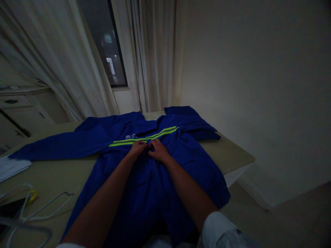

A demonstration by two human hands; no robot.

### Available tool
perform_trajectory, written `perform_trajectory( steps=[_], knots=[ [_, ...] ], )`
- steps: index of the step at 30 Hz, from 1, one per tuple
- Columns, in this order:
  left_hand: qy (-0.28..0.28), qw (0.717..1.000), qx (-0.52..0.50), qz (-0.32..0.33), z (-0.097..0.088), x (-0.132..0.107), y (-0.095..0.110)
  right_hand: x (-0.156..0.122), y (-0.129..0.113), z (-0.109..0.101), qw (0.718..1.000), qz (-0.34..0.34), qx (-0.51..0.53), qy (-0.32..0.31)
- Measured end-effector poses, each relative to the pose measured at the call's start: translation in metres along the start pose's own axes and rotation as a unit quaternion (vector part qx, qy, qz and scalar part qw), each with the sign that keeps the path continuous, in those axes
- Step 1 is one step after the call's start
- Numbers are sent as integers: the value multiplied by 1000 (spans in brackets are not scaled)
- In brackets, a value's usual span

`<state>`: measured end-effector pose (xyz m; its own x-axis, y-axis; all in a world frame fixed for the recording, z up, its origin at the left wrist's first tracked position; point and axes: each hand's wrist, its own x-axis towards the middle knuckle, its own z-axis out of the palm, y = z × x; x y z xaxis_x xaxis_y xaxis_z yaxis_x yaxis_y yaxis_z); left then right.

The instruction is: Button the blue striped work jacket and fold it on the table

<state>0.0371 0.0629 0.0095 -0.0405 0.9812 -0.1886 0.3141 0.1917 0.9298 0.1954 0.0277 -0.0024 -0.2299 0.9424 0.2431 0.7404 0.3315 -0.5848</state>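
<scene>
A blue work jacket (181,151) with yellow-green stripes across the chest lies spread over the table, its front facing up. One sleeve stretches out to the left; the other lies folded at the right. Just below the stripes, at the front opening, my left hand (139,148) pinches the fabric edge. My right hand (158,151) is close beside it, fingers bent and closed on the jacket's other front edge. Whatever small fastening sits between the fingertips is hidden. A white printed logo (131,136) shows above the left stripe.
White papers (12,168) lie partly under the left sleeve. White cables (38,217) and a dark flat device (11,210) are at the lower left. The table (232,155) ends in a corner at the right, near the wall. Curtains (155,58) hang behind.
</scene>
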Motion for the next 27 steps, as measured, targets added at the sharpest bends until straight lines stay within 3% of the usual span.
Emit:
perform_trajectory(
  steps=[18,22,24,27],
  knots=[
    [-1,1000,-17,21,0,2,-7,1,1,4,1000,0,-7,5],
    [34,999,8,30,5,2,-10,4,4,3,998,-8,38,49],
    [74,994,39,65,7,-2,-13,3,5,2,992,13,78,94],
    [127,959,159,195,10,-11,-18,1,5,2,988,49,111,97]
  ],
)
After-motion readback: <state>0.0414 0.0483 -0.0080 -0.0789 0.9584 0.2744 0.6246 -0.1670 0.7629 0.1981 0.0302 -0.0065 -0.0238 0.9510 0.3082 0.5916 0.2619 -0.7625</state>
